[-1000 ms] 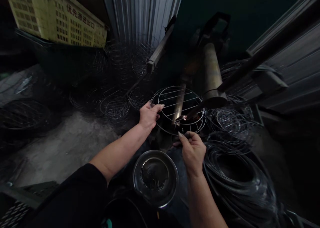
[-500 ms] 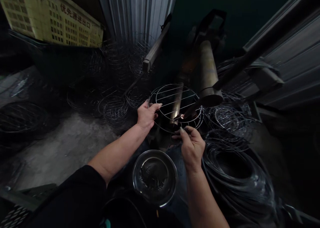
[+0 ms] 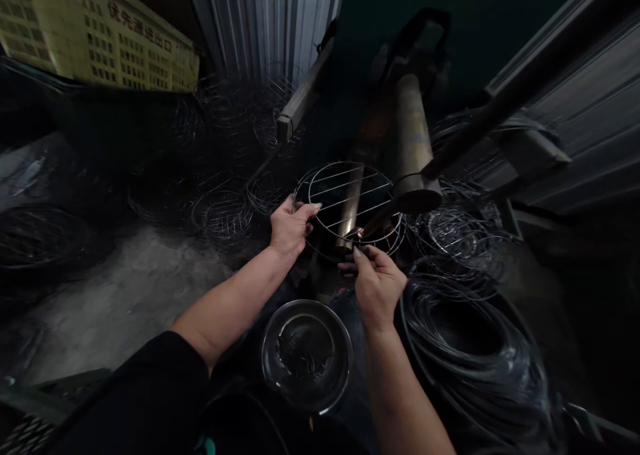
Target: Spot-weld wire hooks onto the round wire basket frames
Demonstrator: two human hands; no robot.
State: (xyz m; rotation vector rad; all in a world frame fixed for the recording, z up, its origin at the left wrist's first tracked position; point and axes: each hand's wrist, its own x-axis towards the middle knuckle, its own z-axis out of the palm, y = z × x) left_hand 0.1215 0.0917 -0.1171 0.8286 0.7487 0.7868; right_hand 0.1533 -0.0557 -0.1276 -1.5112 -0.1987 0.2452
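A round wire rack (image 3: 327, 206), made of rings crossed by several parallel bars, is in front of me. My left hand (image 3: 290, 228) is closed on its left rim, thumb on top. At the rack's near edge my right hand (image 3: 377, 282) pinches thumb and fingers together; what lies between them is too small and dark to make out. A brass-coloured rod (image 3: 352, 202) shows under the bars, with a bright spot near its front end. Above the rack's right side hangs a thick metal cylinder (image 3: 414, 128) with an arm. A steel bowl (image 3: 269, 358) of small metal pieces sits below my hands.
Coiled wire (image 3: 510, 368) lies at the right, with piled wire racks (image 3: 453, 232) behind it. More wire racks (image 3: 223, 215) rest on the left floor. A yellow crate (image 3: 135, 55) stands at the upper left. A bar (image 3: 303, 105) juts out behind the rack.
The whole view has shifted slightly, so most things appear a little further left. My right hand has moved slightly up and left along the rack's near edge. The left hand keeps its grip.
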